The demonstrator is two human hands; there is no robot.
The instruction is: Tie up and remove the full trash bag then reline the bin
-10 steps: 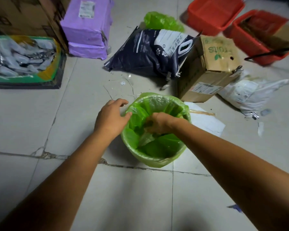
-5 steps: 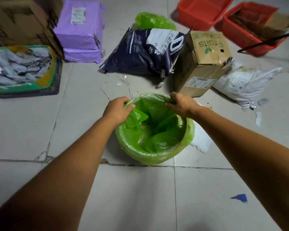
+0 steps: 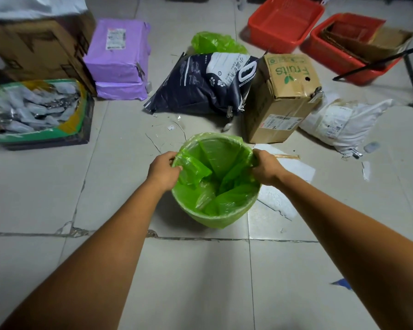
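Relining step: judged to be the one in hand; a fresh green liner (image 3: 224,158) already sits in the bin (image 3: 187,145), its mouth turned over the rim almost all the way round.
Bin place: upright on the tiled floor (image 3: 200,282), mid-frame, near the cardboard box (image 3: 284,96) and at its 7 o'clock.
Left hand (image 3: 163,170): at the rim's 9 o'clock, fingers curled, pinching the liner's edge.
Right hand (image 3: 266,169): at the rim's 3 o'clock, fingers curled round the liner's edge and gripping it at the rim.
Liner inside: not smoothed; loose folds stand in the well, and one broad flap hangs inward from the 9 o'clock side.
Handling: the film looks thin, very light, limp and slick. It would likely stretch or tear under a sharp tug and slip back in if the overhang is short.
Where to hold: the turned-over edge at opposite sides, as both hands have it now, drawing it down and outward evenly.
Full bag: a green bundle (image 3: 215,42) lies at the bin's 12 o'clock, behind the dark pouch (image 3: 205,84) and well apart from the bin. It is probably the one removed, but its knot cannot be made out.
Left to do: seemingly only seating the cuff and pressing the folds down.
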